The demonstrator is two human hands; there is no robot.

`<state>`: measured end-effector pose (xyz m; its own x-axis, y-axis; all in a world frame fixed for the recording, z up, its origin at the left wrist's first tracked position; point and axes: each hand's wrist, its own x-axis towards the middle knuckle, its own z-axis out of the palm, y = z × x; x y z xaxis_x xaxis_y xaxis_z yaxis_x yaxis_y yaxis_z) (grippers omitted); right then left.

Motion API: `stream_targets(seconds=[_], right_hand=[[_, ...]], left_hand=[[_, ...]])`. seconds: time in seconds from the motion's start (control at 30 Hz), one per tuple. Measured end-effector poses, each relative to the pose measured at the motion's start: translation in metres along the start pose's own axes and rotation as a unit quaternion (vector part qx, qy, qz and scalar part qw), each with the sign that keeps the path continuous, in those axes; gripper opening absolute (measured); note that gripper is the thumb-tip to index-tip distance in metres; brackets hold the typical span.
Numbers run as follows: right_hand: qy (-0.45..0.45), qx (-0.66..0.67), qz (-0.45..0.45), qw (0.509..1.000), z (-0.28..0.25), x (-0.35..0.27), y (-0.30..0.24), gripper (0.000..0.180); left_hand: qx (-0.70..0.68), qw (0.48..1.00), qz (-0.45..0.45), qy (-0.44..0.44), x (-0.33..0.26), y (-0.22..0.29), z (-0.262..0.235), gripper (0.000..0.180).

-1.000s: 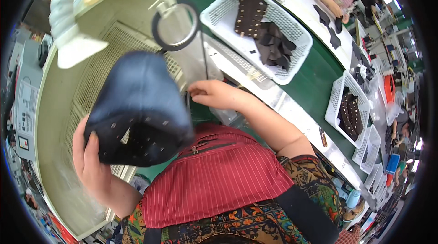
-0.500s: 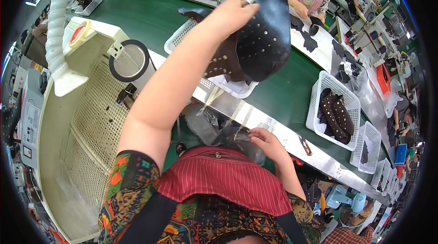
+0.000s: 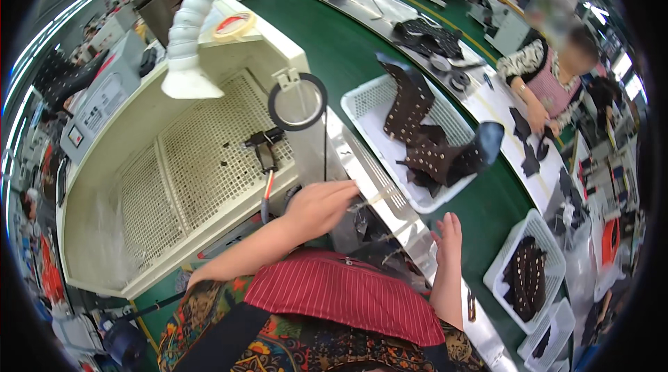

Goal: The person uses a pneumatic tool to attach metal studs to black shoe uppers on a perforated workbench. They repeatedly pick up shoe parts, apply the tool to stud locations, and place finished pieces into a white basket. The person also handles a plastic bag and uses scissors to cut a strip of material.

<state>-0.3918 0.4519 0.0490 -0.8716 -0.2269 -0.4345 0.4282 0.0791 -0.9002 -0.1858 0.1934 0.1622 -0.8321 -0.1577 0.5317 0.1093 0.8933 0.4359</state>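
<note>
My left hand (image 3: 321, 206) is over the bench's metal edge, fingers stretched to the right and close together. Its fingertips are beside a pale strip of tape (image 3: 380, 196) stuck across that edge; whether they touch it is hard to tell. My right hand (image 3: 449, 241) is raised by the same edge, palm turned inward and fingers straight, with nothing in it. Ahead of both hands, a dark studded leather piece (image 3: 426, 156), shaped like a boot upper, lies bent in a white plastic basket (image 3: 362, 104). Its smooth black end leans over the basket's right rim.
A cream machine hood with a mesh floor (image 3: 209, 156), a white hose (image 3: 202, 17) and a round black-rimmed lamp (image 3: 298, 102) stand at left. Another basket (image 3: 492, 276) holds studded leather pieces. Across the green belt (image 3: 327, 38) a person (image 3: 550, 80) handles black pieces.
My left hand has let go of the studded leather piece, now in the basket, and come back to the metal edge. My right hand has risen and opened. The view has swung left.
</note>
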Motion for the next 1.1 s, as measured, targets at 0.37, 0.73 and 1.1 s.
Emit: stream_targets(seconds=[0.37, 0.73, 1.1], right_hand=[[0.042, -0.018, -0.172, 0.984, 0.123, 0.078, 0.013, 0.068], [-0.244, -0.201, -0.042, 0.948, 0.410, 0.202, -0.071, 0.075], [-0.329, -0.359, -0.238, 0.841, 0.417, 0.147, -0.080, 0.068]], left_hand=[[0.369, 0.773, -0.503, 0.119, -0.265, -0.014, -0.084, 0.069], [0.398, 0.784, -0.477, -0.006, -0.274, -0.078, -0.083, 0.085], [0.323, 0.820, -0.464, 0.088, -0.304, -0.089, -0.079, 0.054]])
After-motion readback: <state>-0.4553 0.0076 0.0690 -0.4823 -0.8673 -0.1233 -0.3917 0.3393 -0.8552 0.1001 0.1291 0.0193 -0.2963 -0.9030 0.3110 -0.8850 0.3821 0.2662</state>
